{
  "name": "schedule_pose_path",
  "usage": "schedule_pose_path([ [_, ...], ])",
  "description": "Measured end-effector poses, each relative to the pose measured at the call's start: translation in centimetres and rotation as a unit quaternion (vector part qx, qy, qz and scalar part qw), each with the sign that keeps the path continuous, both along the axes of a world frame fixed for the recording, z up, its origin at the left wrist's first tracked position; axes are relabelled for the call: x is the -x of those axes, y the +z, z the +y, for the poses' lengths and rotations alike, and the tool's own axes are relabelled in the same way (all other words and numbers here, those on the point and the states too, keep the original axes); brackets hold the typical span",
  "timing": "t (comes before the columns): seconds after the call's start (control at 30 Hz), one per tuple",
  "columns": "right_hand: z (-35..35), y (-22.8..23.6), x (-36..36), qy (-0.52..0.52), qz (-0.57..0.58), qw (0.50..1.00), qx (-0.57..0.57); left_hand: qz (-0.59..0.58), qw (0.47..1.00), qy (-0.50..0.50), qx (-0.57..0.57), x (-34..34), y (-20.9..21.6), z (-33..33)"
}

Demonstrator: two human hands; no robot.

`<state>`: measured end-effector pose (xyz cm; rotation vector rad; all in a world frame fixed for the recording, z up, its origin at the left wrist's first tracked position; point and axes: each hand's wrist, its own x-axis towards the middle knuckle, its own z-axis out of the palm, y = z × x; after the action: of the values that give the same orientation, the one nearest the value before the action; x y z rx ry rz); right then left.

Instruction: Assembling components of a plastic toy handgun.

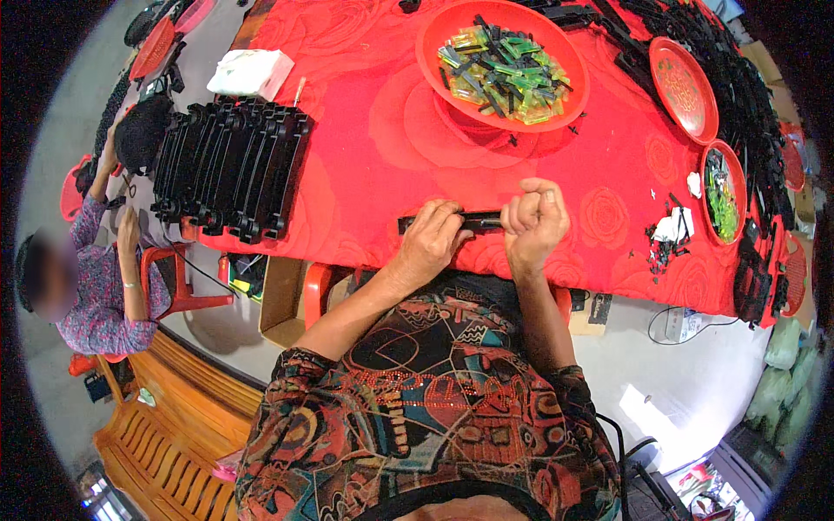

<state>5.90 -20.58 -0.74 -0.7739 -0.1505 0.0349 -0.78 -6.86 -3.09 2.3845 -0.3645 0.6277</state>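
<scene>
A long black plastic part (482, 220) lies at the table's near edge, in front of my body. My left hand (432, 233) is closed over its left half, pressing it with bent fingers. At the part's right end my right hand (533, 224) is curled into a fist, thumb side up. Whatever those fingers hold is hidden. Beyond my hands stands a large red basin (426, 61) heaped with small yellow, green and black strips (504, 74). To the left, several similar long black parts (230, 169) are lined up in a block.
A red cloth (365, 113) covers the table. White tissues (250, 73) lie at the back left. Red trays (685, 87) and a small red basket (724, 195) stand at the right, near black scraps (669, 247). Another person (117, 278) sits at the left beside a wooden bench (174, 425).
</scene>
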Motion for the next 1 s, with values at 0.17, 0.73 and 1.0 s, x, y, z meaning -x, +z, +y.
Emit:
schedule_pose_path([
  [0.17,0.5,-0.4,0.1,0.02,0.009,0.999,0.035,0.019,1.0,-0.004,-0.001,-0.1,0.0,0.1],
  [0.73,1.5,-1.7,1.1,-0.058,-0.079,0.97,0.221,0.042,0.999,0.002,0.003,0.3,-0.6,0.0],
  [1.0,1.8,-1.5,0.6,-0.058,-0.049,0.975,0.207,0.002,1.0,-0.003,0.001,0.0,-0.2,0.1],
])
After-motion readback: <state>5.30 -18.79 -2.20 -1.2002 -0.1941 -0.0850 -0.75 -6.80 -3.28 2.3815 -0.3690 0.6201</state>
